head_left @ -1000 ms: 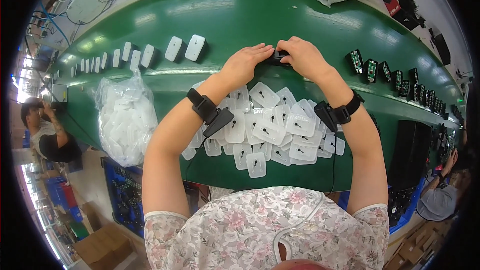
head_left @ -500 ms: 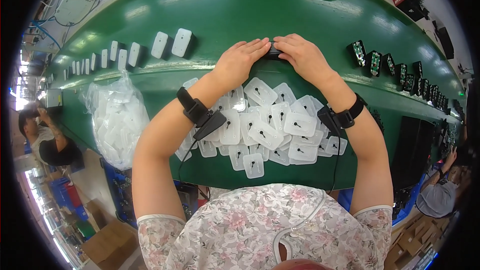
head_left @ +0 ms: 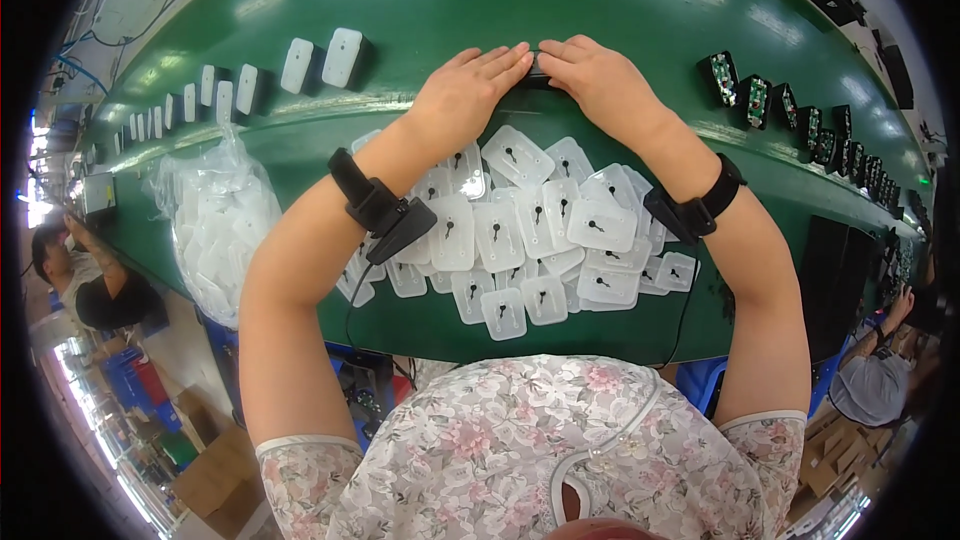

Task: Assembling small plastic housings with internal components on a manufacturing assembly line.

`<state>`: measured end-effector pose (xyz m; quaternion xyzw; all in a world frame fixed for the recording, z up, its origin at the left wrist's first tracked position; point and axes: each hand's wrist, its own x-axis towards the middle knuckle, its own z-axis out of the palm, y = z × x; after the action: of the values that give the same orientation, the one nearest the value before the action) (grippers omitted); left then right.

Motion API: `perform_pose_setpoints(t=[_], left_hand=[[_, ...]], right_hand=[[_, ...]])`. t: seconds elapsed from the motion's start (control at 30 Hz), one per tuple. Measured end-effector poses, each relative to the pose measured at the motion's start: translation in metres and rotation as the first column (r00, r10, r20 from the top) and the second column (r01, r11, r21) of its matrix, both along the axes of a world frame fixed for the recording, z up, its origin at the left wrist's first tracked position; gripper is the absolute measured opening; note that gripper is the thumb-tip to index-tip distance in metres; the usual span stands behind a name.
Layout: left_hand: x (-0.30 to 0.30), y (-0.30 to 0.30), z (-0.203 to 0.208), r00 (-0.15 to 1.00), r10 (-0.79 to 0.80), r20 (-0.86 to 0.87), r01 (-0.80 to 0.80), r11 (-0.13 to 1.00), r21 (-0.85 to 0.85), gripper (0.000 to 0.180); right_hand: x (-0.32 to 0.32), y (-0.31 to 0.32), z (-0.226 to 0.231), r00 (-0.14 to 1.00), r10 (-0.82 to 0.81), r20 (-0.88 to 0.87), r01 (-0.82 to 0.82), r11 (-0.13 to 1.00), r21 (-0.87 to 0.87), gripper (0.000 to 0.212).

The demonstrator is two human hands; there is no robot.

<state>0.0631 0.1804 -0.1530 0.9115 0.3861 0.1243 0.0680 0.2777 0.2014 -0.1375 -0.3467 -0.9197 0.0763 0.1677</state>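
Observation:
My left hand (head_left: 465,92) and my right hand (head_left: 597,85) meet fingertip to fingertip over a small dark part (head_left: 537,72) on the green conveyor belt (head_left: 480,0). Both hands press on it and hide most of it. Each wrist wears a black strap with a small device. Just in front of my hands lies a heap of flat white plastic covers (head_left: 530,230), each with a small dark mark in the middle.
A row of white-topped assembled units (head_left: 318,61) runs off to the left on the belt. Small green circuit boards (head_left: 760,98) line up to the right. A clear bag of white parts (head_left: 215,225) lies at the left. Other people sit at the lower left and lower right.
Both hands have stayed together on the dark part. The view has shifted, so the hands and the belt sit a little higher in the picture.

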Motion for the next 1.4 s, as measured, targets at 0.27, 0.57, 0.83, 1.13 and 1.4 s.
perform_pose_setpoints(t=[0.27, 0.57, 0.83, 1.13, 1.4], left_hand=[[0.002, 0.004, -0.003, 0.999, -0.019, -0.031, 0.024, 0.988, 0.155, 0.048], [0.024, -0.001, 0.0, 0.991, 0.089, -0.098, -0.07, 0.98, 0.184, 0.055], [0.036, 0.018, 0.018, 0.977, 0.183, -0.107, -0.16, 0.968, 0.192, 0.033], [0.019, 0.03, 0.05, 0.746, 0.426, 0.513, -0.104, 0.834, -0.542, 0.026], [-0.022, 0.052, 0.031, 0.704, 0.615, 0.355, -0.237, 0.674, -0.7, 0.027]], right_hand=[[-0.002, 0.004, -0.003, 0.998, -0.033, -0.052, 0.031, 0.999, -0.032, 0.022], [-0.002, 0.028, 0.016, 0.999, -0.041, 0.02, 0.044, 0.973, -0.228, 0.025], [0.001, 0.058, 0.018, 0.979, -0.135, -0.154, 0.034, 0.848, -0.529, 0.023], [-0.006, 0.027, 0.035, 0.933, -0.154, -0.325, 0.045, 0.947, -0.32, 0.029], [0.011, 0.03, 0.039, 0.931, -0.288, -0.225, 0.322, 0.938, 0.13, 0.046]])
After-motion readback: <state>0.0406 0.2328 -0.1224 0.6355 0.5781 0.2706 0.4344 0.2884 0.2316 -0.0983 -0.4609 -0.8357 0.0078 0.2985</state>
